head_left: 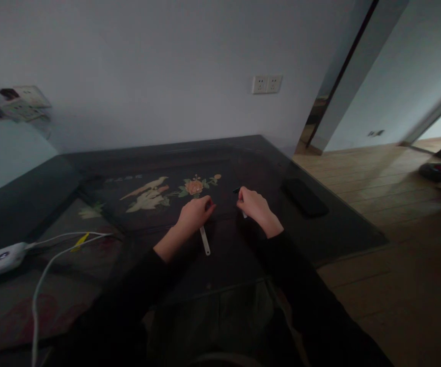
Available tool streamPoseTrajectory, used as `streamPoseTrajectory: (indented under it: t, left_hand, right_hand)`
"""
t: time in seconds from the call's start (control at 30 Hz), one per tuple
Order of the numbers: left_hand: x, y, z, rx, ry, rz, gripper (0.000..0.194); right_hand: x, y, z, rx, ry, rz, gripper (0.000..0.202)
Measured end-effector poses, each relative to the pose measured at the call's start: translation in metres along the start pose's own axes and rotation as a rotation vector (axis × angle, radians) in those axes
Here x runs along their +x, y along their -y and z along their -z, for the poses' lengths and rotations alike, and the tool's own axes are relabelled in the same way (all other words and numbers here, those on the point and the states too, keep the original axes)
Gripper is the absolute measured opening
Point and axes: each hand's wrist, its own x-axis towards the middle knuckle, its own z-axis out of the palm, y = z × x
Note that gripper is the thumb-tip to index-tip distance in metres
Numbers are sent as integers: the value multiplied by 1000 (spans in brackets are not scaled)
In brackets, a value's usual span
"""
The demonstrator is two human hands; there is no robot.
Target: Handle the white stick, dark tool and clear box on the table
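Observation:
My left hand (195,215) is closed over the dark tabletop, its fingers curled round something I cannot make out. A thin white strip with a small hole at its end (205,241) sticks out below that hand toward me. To the right, my right hand (253,204) is closed in a pinch. A small dark tip (237,190) shows at its fingertips, and a short white piece (244,215) shows just under it. The two hands are apart.
A black phone-like object (305,197) lies right of my right hand. The dark table (342,229) has a bird and flower inlay. At the left are a white power strip (1,260) and a white cable (43,275). A wall stands behind.

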Motion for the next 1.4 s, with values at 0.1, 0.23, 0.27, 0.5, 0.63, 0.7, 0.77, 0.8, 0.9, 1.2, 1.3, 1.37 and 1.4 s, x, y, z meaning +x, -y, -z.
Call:
streamPoseTrajectory:
  t: [0.1, 0.23, 0.27, 0.5, 0.63, 0.7, 0.77, 0.8, 0.9, 1.2, 1.3, 1.37, 1.4]
  left_hand:
    - [-16, 15, 2, 66, 82, 101, 24]
    - [-28, 11, -4, 53, 146, 111, 28]
    - [-30, 8, -6, 55, 142, 114, 29]
    - [-32, 3, -6, 108, 156, 124, 29]
    - [-33, 5, -5, 90, 157, 122, 27]
    - [-33, 4, -6, 71, 160, 114, 24]
    - [-33, 3, -7, 48, 146, 104, 23]
    - [-33, 1, -8, 33, 132, 97, 22]
    - [-30, -4, -11, -22, 95, 91, 20]
    - [6, -20, -26, -176, 42, 71, 15]
    - [14, -22, -33, -207, 16, 63, 15]
    - [16, -24, -36, -218, 18, 63, 15]
    - [16, -26, -37, -223, 24, 66, 15]
  right_hand:
    - [-3, 11, -8, -62, 49, 46, 20]
    - [-4, 19, -15, -125, 84, 64, 21]
    - [-5, 20, -16, -133, 87, 63, 21]
    - [-3, 21, -19, -147, 88, 76, 23]
    - [-2, 19, -21, -146, 79, 83, 21]
    - [-2, 18, -21, -143, 70, 87, 20]
    - [-2, 17, -20, -134, 59, 89, 19]
    - [-2, 17, -19, -124, 53, 87, 19]
    - [-2, 13, -15, -77, 32, 68, 16]
    - [6, 0, -6, 18, -28, -25, 16]
    - [9, -7, -4, 31, -41, -30, 15]
    - [11, -15, -1, 47, -65, -44, 16]
    - [13, -21, 2, 57, -85, -62, 16]
